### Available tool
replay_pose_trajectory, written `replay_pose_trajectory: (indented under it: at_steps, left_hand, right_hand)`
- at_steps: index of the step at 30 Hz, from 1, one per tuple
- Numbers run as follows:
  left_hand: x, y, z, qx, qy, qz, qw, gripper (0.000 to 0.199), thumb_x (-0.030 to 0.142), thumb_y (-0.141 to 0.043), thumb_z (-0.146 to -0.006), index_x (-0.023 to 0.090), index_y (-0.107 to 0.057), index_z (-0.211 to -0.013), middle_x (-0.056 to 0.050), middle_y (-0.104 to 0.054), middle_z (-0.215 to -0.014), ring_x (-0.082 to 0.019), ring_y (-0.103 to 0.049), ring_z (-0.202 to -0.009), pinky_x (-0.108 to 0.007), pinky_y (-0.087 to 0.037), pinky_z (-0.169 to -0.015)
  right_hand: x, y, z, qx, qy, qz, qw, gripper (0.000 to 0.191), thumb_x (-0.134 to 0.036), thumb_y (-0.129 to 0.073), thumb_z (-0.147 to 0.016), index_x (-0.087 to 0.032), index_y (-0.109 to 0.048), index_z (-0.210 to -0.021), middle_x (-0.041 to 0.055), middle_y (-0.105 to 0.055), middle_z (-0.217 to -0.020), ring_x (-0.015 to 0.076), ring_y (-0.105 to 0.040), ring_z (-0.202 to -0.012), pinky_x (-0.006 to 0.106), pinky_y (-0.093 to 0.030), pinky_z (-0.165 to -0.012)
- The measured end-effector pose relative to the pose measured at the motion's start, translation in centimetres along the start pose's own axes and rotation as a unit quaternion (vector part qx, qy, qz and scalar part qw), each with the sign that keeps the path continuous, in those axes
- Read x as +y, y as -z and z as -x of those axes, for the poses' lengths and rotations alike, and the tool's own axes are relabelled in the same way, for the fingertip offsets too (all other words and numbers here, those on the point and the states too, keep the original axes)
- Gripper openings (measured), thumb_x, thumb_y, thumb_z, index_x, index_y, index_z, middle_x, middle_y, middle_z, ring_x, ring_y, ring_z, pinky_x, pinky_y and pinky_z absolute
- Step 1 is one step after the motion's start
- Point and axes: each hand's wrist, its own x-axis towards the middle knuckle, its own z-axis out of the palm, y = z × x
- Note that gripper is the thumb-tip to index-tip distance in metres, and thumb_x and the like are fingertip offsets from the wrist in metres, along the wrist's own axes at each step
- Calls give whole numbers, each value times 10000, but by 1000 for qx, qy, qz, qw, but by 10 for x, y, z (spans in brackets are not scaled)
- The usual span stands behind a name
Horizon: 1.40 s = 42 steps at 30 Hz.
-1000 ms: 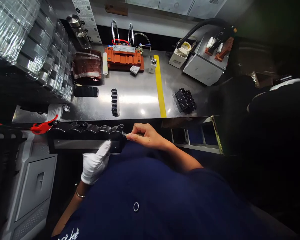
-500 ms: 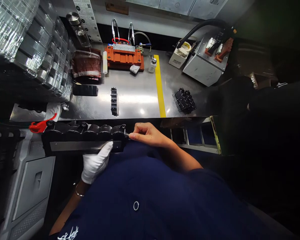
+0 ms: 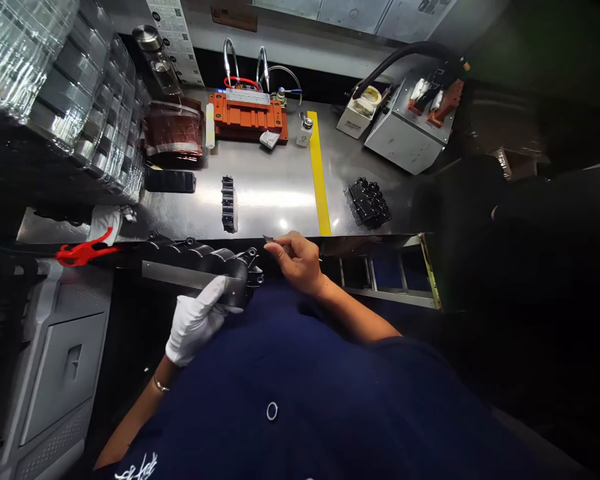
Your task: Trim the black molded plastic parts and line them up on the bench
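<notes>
My left hand [image 3: 193, 327], in a white glove, grips a long black moulded plastic part [image 3: 237, 268] in front of the bench edge. The part has rounded lobes, small screw-hole lugs and a flat grey strip [image 3: 173, 273] along its near side; my left thumb lies over the strip's right end. My bare right hand [image 3: 300, 263] is just right of the part, apart from it. Thumb and forefinger pinch a small thin dark blade-like piece [image 3: 268, 239], too small to name surely.
A short black lobed part [image 3: 227, 203] and a cluster of black parts [image 3: 370, 201] lie on the metal bench, either side of a yellow tape line [image 3: 319, 173]. Behind stand an orange fixture [image 3: 247, 120] and a grey machine [image 3: 405, 133]. Wrapped stacks [image 3: 90, 87] rise at left, above a red tool [image 3: 83, 253].
My right hand has drawn away from the part's right end, up and right. The black part has turned in my left hand, its right end now tilted nearer to me.
</notes>
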Motion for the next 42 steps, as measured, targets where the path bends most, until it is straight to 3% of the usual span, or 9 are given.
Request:
replay_pose_trajectory:
  at_steps: [3, 8, 16, 22, 25, 29, 31, 35, 42]
  left_hand:
    - [4, -8, 0, 46, -7, 9, 999, 176, 203, -871, -635, 192, -754, -766, -18, -777, -833, -210, -758, -743, -211, -618, -487]
    - [9, -8, 1, 55, -43, -72, 995, 291, -2, -824, -560, 224, -790, -740, 3, -784, -857, -196, -762, -776, -183, -638, -579]
    - [6, -3, 0, 35, -52, -90, 994, 195, 131, -847, -617, 245, -800, -768, 26, -796, -888, -222, -774, -817, -251, -666, -611]
    - [6, 7, -1, 58, -54, -134, 988, 405, -40, -797, -592, 279, -812, -840, 36, -805, -941, -214, -774, -924, -204, -647, -734]
    - [9, 9, -2, 37, -43, -147, 987, 389, -53, -790, -578, 240, -817, -832, 28, -791, -797, -178, -766, -692, -192, -644, -640]
    - [19, 0, -5, -7, -12, -153, 988, 149, 73, -818, -641, 161, -800, -761, -13, -757, -694, -138, -666, -479, -200, -603, -470]
    - [24, -5, -8, -38, 17, -125, 991, 72, 179, -810, -710, 132, -782, -757, -51, -763, -731, -153, -670, -510, -202, -561, -396]
    - [27, -11, -12, -103, 78, -65, 990, 200, 197, -778, -764, 119, -770, -947, -91, -778, -868, -173, -698, -613, -171, -498, -346]
    - [25, -11, -12, -102, 88, -52, 989, 189, 160, -700, -835, 121, -758, -1010, -87, -768, -894, -158, -693, -625, -152, -490, -347]
  right_hand:
    - [2, 5, -1, -20, 63, 30, 997, 340, -501, -564, -953, -182, -673, -914, 4, -583, -704, 121, -514, -642, 271, -452, -675]
    - [-8, 15, -3, -171, 138, 50, 974, 338, -390, -437, -1031, -181, -686, -939, 74, -690, -838, 165, -620, -781, 291, -473, -757]
    - [-14, 6, -2, -148, 121, 138, 972, 450, -428, -427, -1028, -168, -687, -768, 63, -699, -734, 128, -585, -660, 254, -403, -647]
    - [-15, 8, -4, -187, 89, 135, 969, 455, -428, -445, -1023, -160, -710, -769, 73, -730, -769, 132, -619, -693, 248, -394, -647]
    - [-16, 22, -15, -279, 104, 120, 947, 464, -440, -471, -1014, -158, -699, -725, 55, -702, -710, 118, -586, -631, 248, -356, -613]
    - [-21, 46, -34, -461, 187, 59, 865, 447, -454, -552, -976, -177, -671, -646, 12, -631, -608, 94, -525, -545, 247, -304, -562]
    - [-24, 52, -40, -458, 210, 65, 861, 428, -445, -529, -989, -180, -683, -690, 24, -653, -647, 101, -553, -578, 247, -317, -576]
    - [-26, 51, -40, -399, 231, 135, 877, 432, -455, -498, -998, -174, -675, -721, 42, -661, -666, 108, -543, -570, 257, -316, -580]
    - [-20, 47, -37, -390, 237, 170, 874, 467, -472, -473, -1005, -173, -651, -692, 36, -631, -634, 108, -510, -554, 264, -290, -562]
